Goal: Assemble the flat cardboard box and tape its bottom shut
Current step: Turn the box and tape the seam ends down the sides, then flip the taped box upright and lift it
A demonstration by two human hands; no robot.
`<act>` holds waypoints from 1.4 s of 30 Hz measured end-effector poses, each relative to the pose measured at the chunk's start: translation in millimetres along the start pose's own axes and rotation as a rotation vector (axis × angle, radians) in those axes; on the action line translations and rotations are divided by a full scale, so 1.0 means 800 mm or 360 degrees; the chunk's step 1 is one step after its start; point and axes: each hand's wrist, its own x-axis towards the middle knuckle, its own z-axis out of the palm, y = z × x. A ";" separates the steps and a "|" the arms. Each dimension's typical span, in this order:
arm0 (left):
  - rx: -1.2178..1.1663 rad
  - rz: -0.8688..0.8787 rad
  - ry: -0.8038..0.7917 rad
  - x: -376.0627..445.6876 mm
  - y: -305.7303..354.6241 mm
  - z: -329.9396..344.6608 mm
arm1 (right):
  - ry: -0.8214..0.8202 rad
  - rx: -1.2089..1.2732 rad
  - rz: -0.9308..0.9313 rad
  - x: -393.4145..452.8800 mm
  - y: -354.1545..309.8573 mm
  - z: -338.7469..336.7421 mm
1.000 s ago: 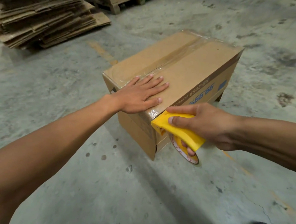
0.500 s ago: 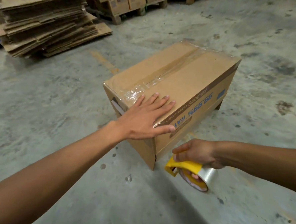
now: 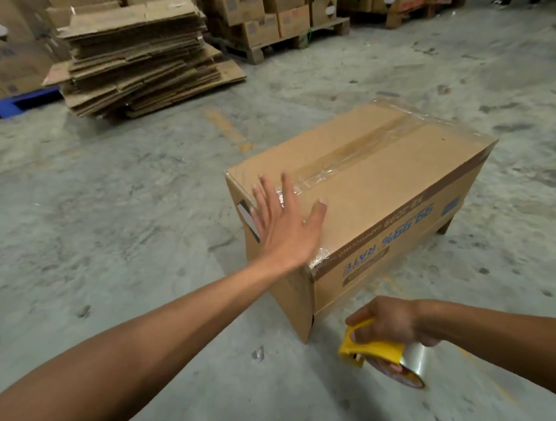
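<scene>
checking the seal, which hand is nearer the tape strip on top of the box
Left. The left hand rests on the box top, fingers at the tape strip end. The right hand holds the tape dispenser low by the near corner.

Floor's a grey, stained concrete slab (image 3: 115, 226) with a faded orange paint stripe (image 3: 227, 128) out past the left hand's fingertips (image 3: 283, 180). Sitting right on it: the brown taped-up cardboard box (image 3: 383, 204) under those fingers, upside down going by the blue print. Way beyond the fingertips, up and to the left, there's a messy stack of flattened brown cardboard sheets (image 3: 140, 59). Wooden pallets (image 3: 279, 46) loaded with cartons sit farther back, and a blue pallet (image 3: 9, 104) at the far left.
</scene>
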 end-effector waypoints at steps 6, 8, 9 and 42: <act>-0.0087 -0.0414 0.0210 0.028 0.003 0.011 | -0.0089 -0.0225 -0.0038 0.024 0.000 0.007; -0.0161 -0.0426 0.0253 0.022 0.003 0.014 | -0.0120 -0.0278 -0.0067 0.027 -0.002 0.011; -0.0216 -0.0471 0.0246 0.022 0.003 0.013 | -0.0134 -0.0317 -0.0081 0.029 -0.002 0.012; -0.0264 -0.0708 0.0444 0.126 -0.048 -0.001 | -0.0895 -0.1131 -0.0203 -0.005 -0.071 -0.013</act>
